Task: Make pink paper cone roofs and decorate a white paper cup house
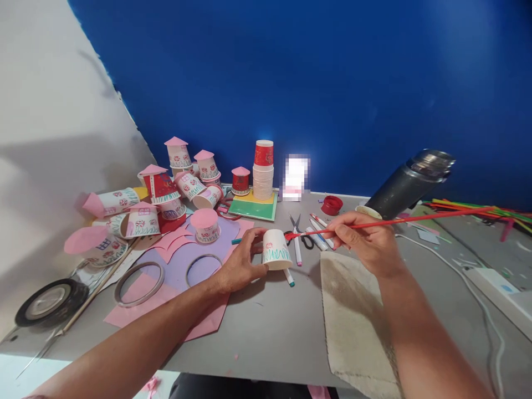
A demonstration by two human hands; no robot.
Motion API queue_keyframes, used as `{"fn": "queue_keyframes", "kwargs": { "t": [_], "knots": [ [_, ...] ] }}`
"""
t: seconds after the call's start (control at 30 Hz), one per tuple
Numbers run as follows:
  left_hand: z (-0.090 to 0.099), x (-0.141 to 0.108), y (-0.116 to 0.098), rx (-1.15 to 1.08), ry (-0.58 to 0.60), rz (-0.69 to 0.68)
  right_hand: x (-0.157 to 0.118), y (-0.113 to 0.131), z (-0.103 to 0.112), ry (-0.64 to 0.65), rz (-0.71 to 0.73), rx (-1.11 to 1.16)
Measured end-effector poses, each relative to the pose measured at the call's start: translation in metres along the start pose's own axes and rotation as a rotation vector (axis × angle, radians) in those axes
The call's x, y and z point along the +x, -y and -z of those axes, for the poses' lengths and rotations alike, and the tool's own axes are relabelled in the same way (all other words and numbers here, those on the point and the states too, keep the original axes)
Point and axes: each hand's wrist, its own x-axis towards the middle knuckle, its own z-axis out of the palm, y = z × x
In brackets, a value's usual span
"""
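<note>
A white paper cup (276, 250), upside down with red flowers and green grass drawn on it, is held at its left side by my left hand (245, 259). My right hand (366, 241) pinches a long red-handled brush (419, 218), whose red tip is at the cup's right side. Behind my right hand stands a small red container (332, 205). Black scissors (296, 224) and several markers (297, 251) lie between the hands. Under my right forearm is a beige cloth (353, 316).
Decorated cups with pink paper roofs (161, 185) crowd the left, near tape rolls (139, 284) and pink paper (208, 316). A cup stack (263, 180) stands at the back. A dark flask (405, 188), a white cable (461, 277) and a power strip (501, 291) are on the right.
</note>
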Motion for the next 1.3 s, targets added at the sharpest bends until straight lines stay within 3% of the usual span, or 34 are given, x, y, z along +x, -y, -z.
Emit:
{"fn": "queue_keyframes", "kwargs": {
  "t": [0.3,0.53,0.7,0.83,0.93,1.07,1.17,1.3],
  "knots": [
    [0.003,-0.001,0.001,0.042,-0.017,0.001,0.008,-0.012,-0.002,-0.282,-0.092,0.067],
    [0.000,0.000,-0.002,0.063,-0.033,-0.001,0.011,-0.015,0.003,-0.275,-0.054,0.005],
    [0.000,0.000,-0.001,0.136,-0.019,0.008,0.017,-0.011,0.024,-0.649,0.077,-0.157],
    [0.001,-0.001,0.001,0.170,-0.021,-0.017,0.020,-0.002,0.046,-0.788,0.170,-0.180],
    [0.001,-0.001,0.000,0.164,-0.025,-0.004,0.025,0.009,0.058,-0.761,0.158,-0.320],
    [0.000,0.000,-0.003,0.151,-0.042,-0.004,0.040,0.017,0.072,-0.640,0.006,-0.650],
    [0.000,0.001,-0.002,0.142,-0.043,-0.005,0.055,0.010,0.081,-0.468,-0.134,-0.862],
    [0.002,0.003,0.001,0.164,-0.044,-0.023,0.078,-0.013,0.082,-0.344,-0.180,-0.976]
  ]
}}
